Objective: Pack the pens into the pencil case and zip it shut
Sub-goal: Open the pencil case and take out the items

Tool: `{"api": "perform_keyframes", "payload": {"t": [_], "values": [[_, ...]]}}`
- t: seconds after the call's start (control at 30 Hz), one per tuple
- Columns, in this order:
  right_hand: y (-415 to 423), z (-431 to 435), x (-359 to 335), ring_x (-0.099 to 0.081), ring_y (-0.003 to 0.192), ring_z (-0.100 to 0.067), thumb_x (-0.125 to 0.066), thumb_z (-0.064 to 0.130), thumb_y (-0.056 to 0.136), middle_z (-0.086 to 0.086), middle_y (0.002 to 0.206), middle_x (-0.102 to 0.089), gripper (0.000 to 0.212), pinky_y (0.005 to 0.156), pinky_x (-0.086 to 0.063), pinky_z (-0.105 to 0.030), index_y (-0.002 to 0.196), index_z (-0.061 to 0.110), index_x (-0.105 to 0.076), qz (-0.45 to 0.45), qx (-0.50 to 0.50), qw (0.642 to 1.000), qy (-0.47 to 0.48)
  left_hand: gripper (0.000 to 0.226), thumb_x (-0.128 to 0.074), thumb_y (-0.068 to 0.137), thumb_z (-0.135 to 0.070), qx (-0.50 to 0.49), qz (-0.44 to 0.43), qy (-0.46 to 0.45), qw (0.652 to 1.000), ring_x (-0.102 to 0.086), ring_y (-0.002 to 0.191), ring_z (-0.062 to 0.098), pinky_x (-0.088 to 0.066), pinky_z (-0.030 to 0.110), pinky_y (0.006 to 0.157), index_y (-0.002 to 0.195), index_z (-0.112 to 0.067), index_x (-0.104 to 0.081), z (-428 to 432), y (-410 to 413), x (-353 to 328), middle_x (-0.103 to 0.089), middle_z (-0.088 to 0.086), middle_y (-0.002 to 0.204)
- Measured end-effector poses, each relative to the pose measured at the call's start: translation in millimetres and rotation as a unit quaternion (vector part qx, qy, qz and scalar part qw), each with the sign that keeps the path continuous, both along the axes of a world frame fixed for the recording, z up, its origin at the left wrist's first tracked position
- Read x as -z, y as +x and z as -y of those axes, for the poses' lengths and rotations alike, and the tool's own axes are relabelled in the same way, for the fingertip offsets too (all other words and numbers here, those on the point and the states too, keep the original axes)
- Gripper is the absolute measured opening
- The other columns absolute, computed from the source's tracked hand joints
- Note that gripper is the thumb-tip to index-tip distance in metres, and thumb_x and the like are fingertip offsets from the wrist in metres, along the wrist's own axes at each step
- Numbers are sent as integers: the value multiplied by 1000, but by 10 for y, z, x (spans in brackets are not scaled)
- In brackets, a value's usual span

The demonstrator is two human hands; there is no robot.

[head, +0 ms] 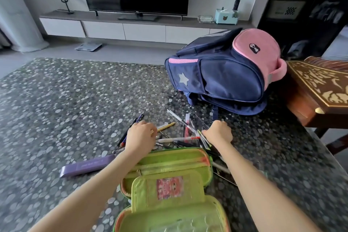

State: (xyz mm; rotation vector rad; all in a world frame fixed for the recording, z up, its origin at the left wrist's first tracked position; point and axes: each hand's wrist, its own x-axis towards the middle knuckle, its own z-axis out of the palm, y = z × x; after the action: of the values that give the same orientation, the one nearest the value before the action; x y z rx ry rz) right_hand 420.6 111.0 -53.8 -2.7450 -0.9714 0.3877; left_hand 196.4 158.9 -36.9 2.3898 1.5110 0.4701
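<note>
The green pencil case (169, 159) lies open on the table (56, 100), a pink picture on its flap. Pens (177, 139) lie scattered just beyond it. The right hand (218, 132) grips some; the left hand (140, 134) rests on others, hold unclear.

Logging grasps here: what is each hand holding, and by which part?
Right hand seems to grip several pens near their far ends. Left hand lies on the pen pile; any hold cannot be told.
</note>
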Motion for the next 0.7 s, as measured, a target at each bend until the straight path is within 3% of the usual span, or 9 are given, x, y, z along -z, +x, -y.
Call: {"api": "perform_keyframes", "payload": {"t": [0.07, 0.17, 0.27, 0.37, 0.47, 0.6, 0.7], "values": [[58, -18, 37, -55, 107, -32, -68, 38, 80, -13, 119, -56, 48, 77, -47, -35, 113, 5, -56, -16, -3, 1000, -15, 16, -56, 87, -20, 14, -22, -14, 1000, -55, 98, 27, -45, 33, 79, 95, -23, -69, -108, 77, -3, -62, 6, 103], [180, -9, 81, -61, 97, -29, -66, 24, 82, -11, 107, -64, 25, 67, -43, -28, 100, 7, -60, -50, 8, 999, 15, 17, -56, 87, -24, 59, -63, -21, 996, -54, 103, 26, -44, 33, 84, 98, -29, -68, -149, 206, 16, -61, 4, 106], [328, 150, 60, -56, 78, -26, -67, 16, 79, -10, 89, -63, 5, 63, -36, -25, 80, 15, -62, -59, 25, 988, 138, 18, -55, 89, -26, 64, -40, -33, 997, -52, 104, 26, -44, 34, 86, 102, -27, -67, -78, 238, 12, -60, 4, 106], [384, 489, -159, -58, 80, -23, -69, 13, 79, -1, 79, -62, 8, 66, -38, -27, 85, 9, -65, -21, 10, 946, 325, 16, -56, 88, -26, 88, -9, -44, 995, -56, 94, 20, -45, 29, 75, 98, -25, -69, 74, 150, -63, -61, -2, 101], [208, 917, -520, -60, 69, -11, -72, 12, 77, 8, 68, -63, 7, 61, -45, -17, 78, 13, -65, -79, -68, 905, 412, 17, -57, 87, -30, 138, 10, -80, 987, -56, 84, 11, -42, 24, 69, 97, -24, -70, 318, -43, -140, -60, -10, 94], [-266, 1557, -797, -61, 66, -6, -74, 9, 73, 9, 71, -68, 15, 60, -46, -10, 68, 21, -67, -227, -232, 877, 354, 52, -34, 75, -63, 185, -22, -53, 981, -55, 103, 14, -44, 34, 92, 94, -30, -70, 629, -323, -154, -61, -8, 110], [-608, 1882, -616, -61, 73, -4, -75, 13, 74, 12, 68, -66, 16, 67, -46, -10, 68, 26, -67, -240, -355, 871, 240, 63, -26, 70, -68, 165, -38, -46, 984, -51, 111, 20, -38, 37, 96, 95, -30, -70, 779, -413, -136, -59, -5, 118]]}}
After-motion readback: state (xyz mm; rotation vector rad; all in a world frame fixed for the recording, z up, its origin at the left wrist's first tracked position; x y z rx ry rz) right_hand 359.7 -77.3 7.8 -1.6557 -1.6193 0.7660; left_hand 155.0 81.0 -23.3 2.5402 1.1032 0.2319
